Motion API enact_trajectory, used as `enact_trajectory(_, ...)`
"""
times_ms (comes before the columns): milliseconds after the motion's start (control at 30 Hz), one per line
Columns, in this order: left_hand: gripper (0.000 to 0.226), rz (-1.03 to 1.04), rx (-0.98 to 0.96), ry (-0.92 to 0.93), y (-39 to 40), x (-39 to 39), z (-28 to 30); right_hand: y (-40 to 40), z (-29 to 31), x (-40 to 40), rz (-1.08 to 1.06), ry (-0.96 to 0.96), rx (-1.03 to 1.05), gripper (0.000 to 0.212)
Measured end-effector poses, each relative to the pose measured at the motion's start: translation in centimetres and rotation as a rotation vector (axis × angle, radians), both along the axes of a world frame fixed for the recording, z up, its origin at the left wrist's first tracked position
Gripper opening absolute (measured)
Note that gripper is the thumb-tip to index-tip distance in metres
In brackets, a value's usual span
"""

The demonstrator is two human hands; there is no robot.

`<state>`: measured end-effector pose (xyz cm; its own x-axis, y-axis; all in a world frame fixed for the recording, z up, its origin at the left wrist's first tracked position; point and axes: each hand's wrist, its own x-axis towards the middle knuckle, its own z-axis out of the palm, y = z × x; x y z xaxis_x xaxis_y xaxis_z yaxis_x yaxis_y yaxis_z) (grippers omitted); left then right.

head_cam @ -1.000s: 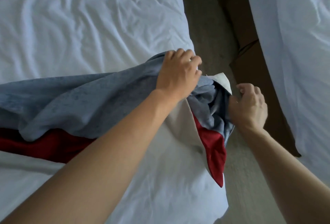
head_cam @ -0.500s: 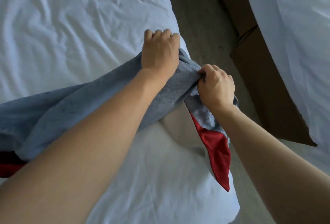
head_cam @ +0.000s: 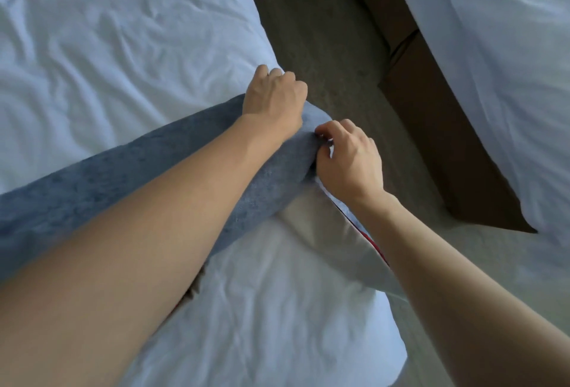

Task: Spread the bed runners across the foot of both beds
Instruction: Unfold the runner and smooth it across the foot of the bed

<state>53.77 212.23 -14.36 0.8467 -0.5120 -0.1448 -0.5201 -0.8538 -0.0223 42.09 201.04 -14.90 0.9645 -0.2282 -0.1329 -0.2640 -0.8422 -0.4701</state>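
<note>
A blue-grey bed runner [head_cam: 123, 177] with a red underside lies in a band across the near bed's white sheet [head_cam: 108, 47]. My left hand [head_cam: 273, 100] grips the runner's far end at the bed's right edge, fingers curled over it. Just below it, my right hand [head_cam: 348, 158] pinches the same end where it hangs over the side. A thin strip of the red lining [head_cam: 374, 244] shows beside my right wrist. My left forearm hides much of the runner.
A strip of grey carpet [head_cam: 324, 47] runs between the beds. The second bed [head_cam: 493, 62], white-sheeted on a brown wooden base [head_cam: 431, 127], stands at the right.
Both hands have pulled the runner's end farther up along the bed's right edge. The hanging red flap has been turned under and is almost out of sight. My hands have come close together.
</note>
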Motion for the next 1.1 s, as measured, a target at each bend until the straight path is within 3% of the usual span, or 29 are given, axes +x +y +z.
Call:
enact_trajectory(200, 0.014, 0.12, -0.084, -0.029, 7.4, -2.4, 1.1, 5.2, 2.4, 1.9, 0.092, -0.114, 0.016, 0.027)
enact_trajectory(567, 0.018, 0.542, -0.144, -0.005, 30.9, -7.6, 3.3, 24.0, 4.9, 5.3, 0.58, -0.119, -0.008, 0.028)
enact_trajectory(700, 0.023, 0.54, -0.093, 0.112, 38.1, -10.1, 3.3, 30.7, 4.6, 4.2, 0.684, -0.07, -0.025, 0.03)
enact_trajectory(867, 0.011, 0.378, -0.295, -0.003, 39.9, -13.8, 4.3, 37.0, 5.0, 3.1, 0.658, -0.09, -0.034, 0.026)
enact_trajectory(933, 0.022, 0.315, -0.359, 0.117, 40.2, -15.8, 4.4, 39.1, 5.1, 2.6, 0.628, -0.057, -0.056, 0.025)
enact_trajectory(1000, 0.029, 0.296, -0.329, 0.224, 42.3, -16.8, 4.6, 41.7, 5.3, 1.8, 0.638, 0.058, -0.053, 0.025)
enact_trajectory(1100, 0.024, 0.374, -0.165, 0.221, 48.1, -15.8, 5.1, 46.2, 5.6, 0.6, 0.668, 0.2, -0.073, 0.022)
